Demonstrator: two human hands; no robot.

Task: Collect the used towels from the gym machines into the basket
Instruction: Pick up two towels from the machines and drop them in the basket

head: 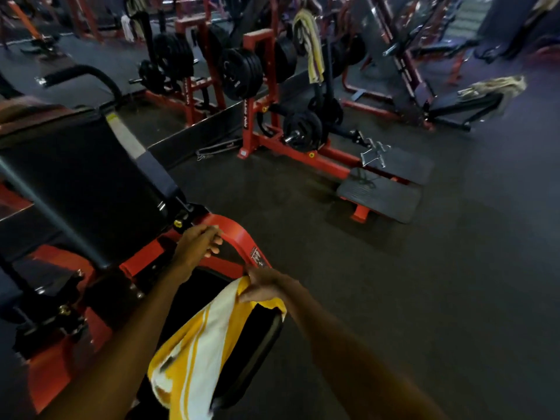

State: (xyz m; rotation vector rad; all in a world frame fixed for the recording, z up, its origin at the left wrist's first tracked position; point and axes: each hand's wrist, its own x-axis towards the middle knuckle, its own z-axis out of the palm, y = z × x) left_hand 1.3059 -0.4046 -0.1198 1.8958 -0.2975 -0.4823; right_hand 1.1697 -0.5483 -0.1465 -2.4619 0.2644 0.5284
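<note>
My right hand (265,287) is shut on the top corner of a yellow and white striped towel (194,350), which hangs down at the bottom centre. The towel drapes over a black rounded object (260,344) whose nature I cannot tell. My left hand (198,244) hovers at the red frame (239,234) of the nearest machine, fingers loosely curled with nothing visible in them. Another striped towel (309,43) hangs on a plate-loaded machine at the back. A pale towel (497,89) lies on a bench at the right, and a white towel (127,27) hangs at the far left.
A black padded bench (75,183) fills the left side. A red row machine with black foot plates (381,195) and weight plates (242,74) stands ahead. Dark rubber floor (439,283) stretches across the right and centre.
</note>
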